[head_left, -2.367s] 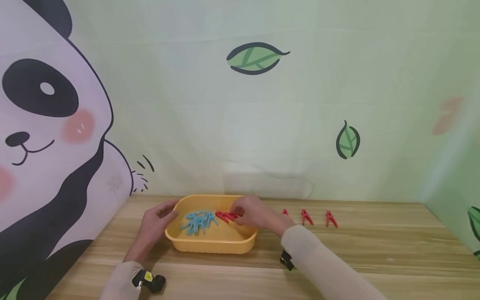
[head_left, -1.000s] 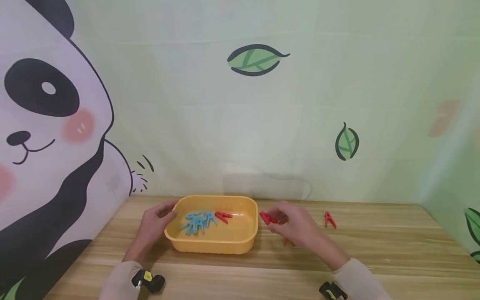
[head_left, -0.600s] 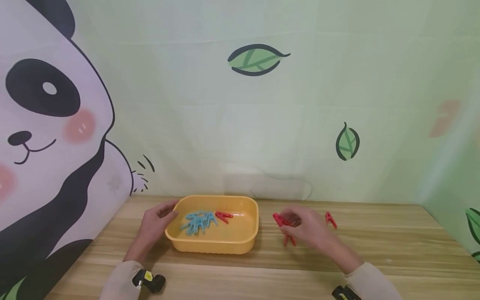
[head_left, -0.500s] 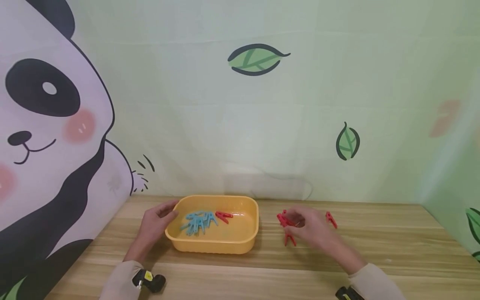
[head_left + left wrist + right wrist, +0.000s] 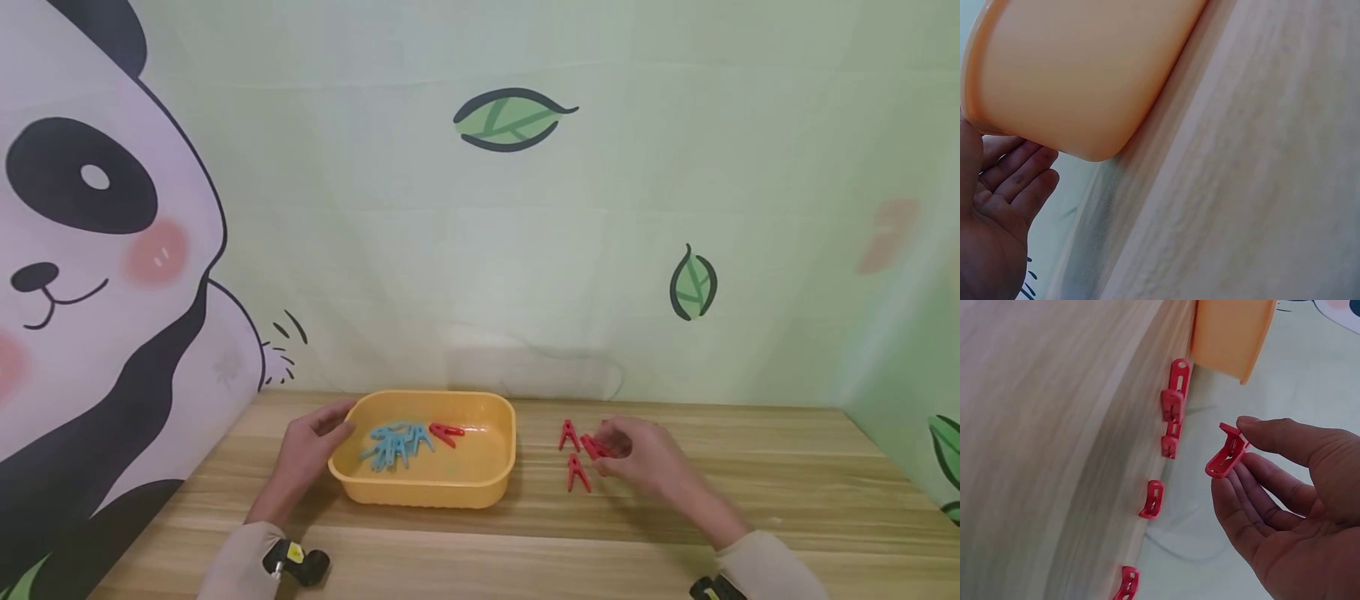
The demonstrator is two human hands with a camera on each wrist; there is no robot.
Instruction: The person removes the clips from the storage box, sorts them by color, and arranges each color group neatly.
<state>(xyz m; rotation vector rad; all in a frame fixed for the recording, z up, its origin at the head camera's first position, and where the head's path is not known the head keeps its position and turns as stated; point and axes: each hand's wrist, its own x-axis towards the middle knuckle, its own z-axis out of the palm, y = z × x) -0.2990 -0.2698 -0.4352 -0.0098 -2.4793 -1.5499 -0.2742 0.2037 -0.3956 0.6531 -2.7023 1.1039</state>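
In the head view my left hand (image 5: 311, 442) holds the left end of a yellow plastic basin (image 5: 420, 493), thumb at the rim and fingers along the outer wall (image 5: 1066, 69). Inside lie a heap of blue clothespins (image 5: 396, 446) and a red clothespin (image 5: 447, 434). My right hand (image 5: 648, 458) pinches another red clothespin (image 5: 1229, 453) between thumb and fingertips, right of the basin. Two red clothespins, one farther back (image 5: 569, 436) and one nearer (image 5: 577, 473), stand on the table beside it. Others are mostly hidden behind that hand in the head view.
The right wrist view shows several red clothespins along the wooden table (image 5: 450, 567), including a middle one (image 5: 1152, 500) and a lower one (image 5: 1125, 584). A pale green printed backdrop (image 5: 360, 208) with a panda rises behind the table.
My right hand has lifted a red clothespin out of the basin and carried it right, past the standing ones. One red clothespin stays inside. My left hand has kept its place.
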